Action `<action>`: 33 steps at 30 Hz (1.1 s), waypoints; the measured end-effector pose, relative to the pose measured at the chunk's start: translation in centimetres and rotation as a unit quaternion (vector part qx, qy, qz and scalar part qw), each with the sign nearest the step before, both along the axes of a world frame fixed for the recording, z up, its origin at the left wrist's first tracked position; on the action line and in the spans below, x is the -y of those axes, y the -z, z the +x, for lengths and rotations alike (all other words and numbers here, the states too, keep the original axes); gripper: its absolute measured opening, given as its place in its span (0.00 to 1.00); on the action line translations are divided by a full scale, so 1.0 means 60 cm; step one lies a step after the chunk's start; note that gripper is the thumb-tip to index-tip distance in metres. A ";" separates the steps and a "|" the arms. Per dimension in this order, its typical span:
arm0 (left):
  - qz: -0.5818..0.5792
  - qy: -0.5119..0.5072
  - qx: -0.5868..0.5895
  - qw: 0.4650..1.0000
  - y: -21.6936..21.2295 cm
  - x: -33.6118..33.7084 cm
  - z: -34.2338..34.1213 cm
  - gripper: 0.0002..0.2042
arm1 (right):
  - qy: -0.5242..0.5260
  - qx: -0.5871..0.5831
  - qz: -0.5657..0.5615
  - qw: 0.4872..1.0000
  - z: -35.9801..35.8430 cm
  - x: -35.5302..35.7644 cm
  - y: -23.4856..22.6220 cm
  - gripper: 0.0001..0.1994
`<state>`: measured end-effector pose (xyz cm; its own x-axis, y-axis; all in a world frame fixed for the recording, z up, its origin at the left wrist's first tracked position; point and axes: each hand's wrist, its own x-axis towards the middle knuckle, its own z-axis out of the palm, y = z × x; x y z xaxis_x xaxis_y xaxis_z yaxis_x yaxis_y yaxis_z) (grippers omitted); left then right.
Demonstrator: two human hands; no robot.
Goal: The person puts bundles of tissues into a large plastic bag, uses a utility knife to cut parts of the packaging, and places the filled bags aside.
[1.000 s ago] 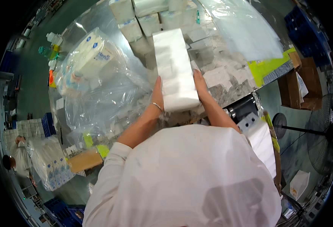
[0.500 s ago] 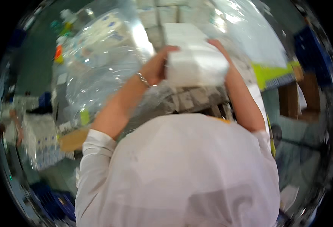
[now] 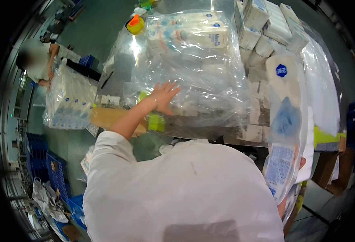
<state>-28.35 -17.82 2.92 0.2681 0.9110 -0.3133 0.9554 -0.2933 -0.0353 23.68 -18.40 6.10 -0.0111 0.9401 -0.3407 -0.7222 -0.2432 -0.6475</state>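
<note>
Right of the clear bag (image 3: 205,83), the tissue pack (image 3: 284,121) could slip: the right hand (image 3: 302,163), mostly hidden, seems to grip it alone. The left hand (image 3: 164,98) is open by the bag's near-left corner.

Exposure okay mid-frame: flat, fairly bright light, source out of view. Hardest glare at 11 o'clock, a hot patch on the metal tabletop (image 3: 134,49). Clear plastic bag (image 3: 210,74) at 12 to 1 throws streaky highlights; plastic sheets (image 3: 325,86) between 2 and 3 shine too. My shirt (image 3: 173,181) reads pale with low texture, grey shadow patch at 6. My left hand (image 3: 164,97) is reasonably clear, just slightly soft. Co-worker (image 3: 38,60) at 10: face smeared out. Fisheye bends straight edges toward the rim; dim, mushy detail there, corners solid black.
</note>
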 end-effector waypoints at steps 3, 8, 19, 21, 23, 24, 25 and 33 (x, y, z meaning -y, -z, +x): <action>0.064 0.020 0.019 0.998 0.095 0.005 -0.134 0.25 | -0.024 0.004 -0.013 1.000 -0.064 0.018 0.007 0.25; 0.127 -0.247 0.258 0.925 0.054 -0.093 -0.146 0.22 | -0.089 0.006 -0.039 0.995 -0.190 0.038 0.032 0.25; 0.313 0.051 0.453 0.833 -0.237 -0.010 -0.136 0.10 | -0.266 -0.016 -0.036 0.963 -0.419 0.025 0.062 0.24; 0.261 0.026 0.540 0.800 -0.233 0.048 -0.123 0.07 | -0.284 0.019 0.043 0.958 -0.444 -0.016 0.026 0.24; 0.317 0.135 0.437 0.831 -0.241 0.071 -0.112 0.08 | -0.238 -0.001 0.083 0.968 -0.505 -0.056 -0.035 0.26; 0.343 0.156 0.447 0.811 -0.238 0.072 -0.103 0.09 | -0.220 0.003 0.093 0.971 -0.539 -0.087 -0.052 0.27; 0.367 0.177 0.457 0.790 -0.233 0.069 -0.087 0.11 | -0.201 0.041 0.087 0.975 -0.568 -0.128 -0.048 0.29; 0.401 0.248 0.512 0.718 -0.229 0.037 -0.024 0.15 | 0.005 0.524 0.039 0.851 -0.848 -0.309 -0.150 0.51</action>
<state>-29.76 -20.04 16.63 0.3375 0.4023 0.8510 0.3860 -0.8837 0.2647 -27.19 0.15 15.08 0.2684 0.9586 -0.0949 0.2592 -0.1668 -0.9513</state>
